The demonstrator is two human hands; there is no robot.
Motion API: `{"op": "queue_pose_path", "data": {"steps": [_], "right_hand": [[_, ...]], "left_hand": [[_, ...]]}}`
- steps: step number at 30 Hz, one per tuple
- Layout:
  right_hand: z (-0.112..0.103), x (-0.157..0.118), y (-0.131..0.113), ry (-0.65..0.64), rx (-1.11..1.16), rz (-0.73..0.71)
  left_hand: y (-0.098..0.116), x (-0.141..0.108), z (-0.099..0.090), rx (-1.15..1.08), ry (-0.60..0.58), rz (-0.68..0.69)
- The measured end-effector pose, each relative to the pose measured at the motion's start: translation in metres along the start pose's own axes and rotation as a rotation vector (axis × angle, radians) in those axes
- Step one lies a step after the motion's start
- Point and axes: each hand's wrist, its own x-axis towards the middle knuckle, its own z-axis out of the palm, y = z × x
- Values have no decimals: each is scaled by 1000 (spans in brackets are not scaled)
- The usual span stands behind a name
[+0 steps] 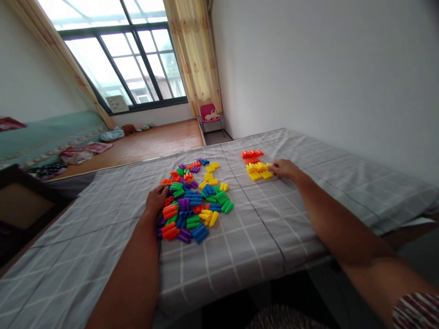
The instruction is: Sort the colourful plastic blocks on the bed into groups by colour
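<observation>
A mixed pile of plastic tube-shaped pieces, in orange, green, blue, purple and yellow, lies on a grey checked cloth. At the pile's left edge rests my left hand, its fingers bent beside orange and green pieces; whether it grips one is hidden. Further right, yellow pieces sit grouped together, with orange pieces in rows just behind them. My right hand has its fingers closed on a yellow piece at the right end of the yellow group.
Behind the cloth-covered surface is a brown platform with folded cloths. A pink chair holding a soft toy stands in the far corner. The white wall rises along the right side, and a window is at the back.
</observation>
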Motion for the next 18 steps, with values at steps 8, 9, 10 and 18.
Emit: {"op": "queue_pose_path", "data": {"steps": [8, 9, 10, 18], "right_hand": [[26, -23, -67, 216, 245, -414], [34, -28, -78, 158, 268, -484], [43, -33, -88, 105, 282, -549], [82, -13, -145, -40, 145, -772]], "left_hand": [[8, -4, 0, 12, 2, 13], [7, -4, 1, 3, 6, 11], [5, -4, 2, -4, 8, 9], [0, 0, 8, 17, 10, -2]]}}
